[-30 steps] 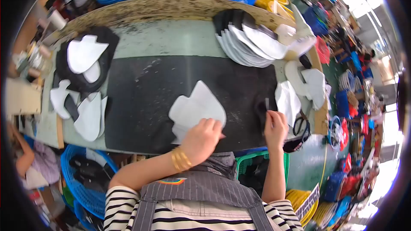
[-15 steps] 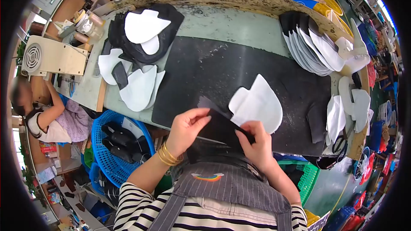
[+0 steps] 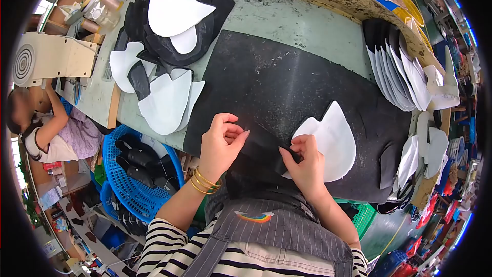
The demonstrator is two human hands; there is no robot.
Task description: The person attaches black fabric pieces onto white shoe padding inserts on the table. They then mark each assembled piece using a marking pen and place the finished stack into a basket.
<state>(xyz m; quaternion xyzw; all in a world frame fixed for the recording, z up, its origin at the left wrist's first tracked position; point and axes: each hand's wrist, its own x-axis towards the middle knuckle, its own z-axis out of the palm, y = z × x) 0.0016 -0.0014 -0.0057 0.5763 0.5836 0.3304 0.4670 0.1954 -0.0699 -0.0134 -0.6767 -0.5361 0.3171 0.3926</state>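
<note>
With the black piece (image 3: 262, 146) as your clock centre, it is lying between your hands at the near side of the dark mat (image 3: 256, 66), hard to tell from it. Your right hand (image 3: 306, 164), at four o'clock, is pinching its edge between thumb and fingers. Your left hand (image 3: 221, 146), at nine o'clock, is curling beside it; I cannot tell whether it is gripping. A light pinch near the edge should be sparing it creases. The white piece (image 3: 333, 146) is lying at three o'clock, so mind your right knuckles there.
</note>
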